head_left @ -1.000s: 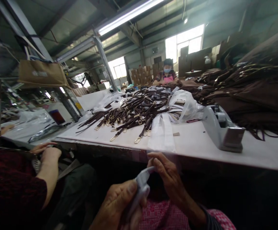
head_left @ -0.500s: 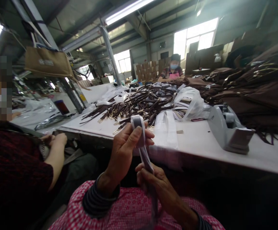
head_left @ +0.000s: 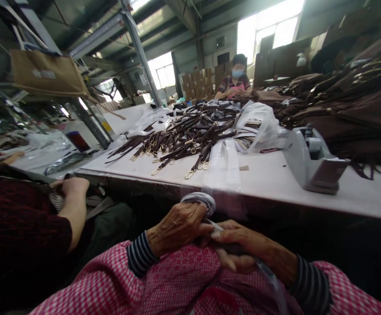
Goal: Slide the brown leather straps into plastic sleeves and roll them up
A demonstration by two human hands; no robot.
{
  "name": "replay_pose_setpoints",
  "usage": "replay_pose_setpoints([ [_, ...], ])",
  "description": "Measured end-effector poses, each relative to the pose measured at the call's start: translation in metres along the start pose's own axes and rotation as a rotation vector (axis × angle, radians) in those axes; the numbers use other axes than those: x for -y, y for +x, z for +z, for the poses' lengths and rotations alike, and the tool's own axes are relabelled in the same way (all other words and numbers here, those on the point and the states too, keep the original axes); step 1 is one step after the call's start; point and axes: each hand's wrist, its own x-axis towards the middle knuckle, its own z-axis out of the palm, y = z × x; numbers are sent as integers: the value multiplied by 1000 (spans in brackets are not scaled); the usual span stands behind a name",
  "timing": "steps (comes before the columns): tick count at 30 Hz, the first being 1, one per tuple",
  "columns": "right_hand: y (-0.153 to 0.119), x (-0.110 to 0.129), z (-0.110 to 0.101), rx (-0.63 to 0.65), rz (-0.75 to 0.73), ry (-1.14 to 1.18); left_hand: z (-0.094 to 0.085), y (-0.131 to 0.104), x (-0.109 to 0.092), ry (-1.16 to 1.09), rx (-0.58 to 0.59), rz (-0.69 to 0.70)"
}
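Note:
A strap (head_left: 199,200) wound into a flat coil, wrapped in clear plastic, sticks out above my left hand (head_left: 182,225). The fingers of that hand are wrapped round the coil. My right hand (head_left: 238,245), close beside it, pinches the strap's plastic-covered tail between thumb and fingers. The rest of the tail (head_left: 271,280) hangs down past my right wrist over the red checked apron. Both hands are low over my lap, in front of the table edge. Part of the coil is hidden behind my left fingers.
Dark brown straps with gold clasps (head_left: 184,135) lie heaped on the white table (head_left: 308,203). A clear bag of strips (head_left: 259,127), a grey tape dispenser (head_left: 315,162) and piled brown bags (head_left: 358,109) stand to the right. One co-worker's arm (head_left: 74,210) is at the left; another person (head_left: 236,81) sits across.
Both hands have come down towards my lap, and the left has turned back-side up. The strap, held upright before, now shows as a coil lying flatter. My view has shifted slightly.

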Motion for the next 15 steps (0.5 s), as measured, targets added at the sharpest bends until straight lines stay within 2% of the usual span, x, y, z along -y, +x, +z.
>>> replay_pose_setpoints([
  [3, -7, 13, -11, 22, 46, -122, -8, 0, -3, -50, 94, -24],
  [6, -15, 31, -18, -8, 75, -312, -13, 1, -4, -48, 151, 23],
  [10, -35, 55, -21, -71, 55, -732, -14, -6, 2, 36, 229, 29],
  [13, -49, 61, -16, -276, -116, -1277, -19, -12, 10, -98, 355, -148],
  [15, -54, 57, -9, -439, -306, -1571, -28, -14, 13, -421, 439, -339],
])
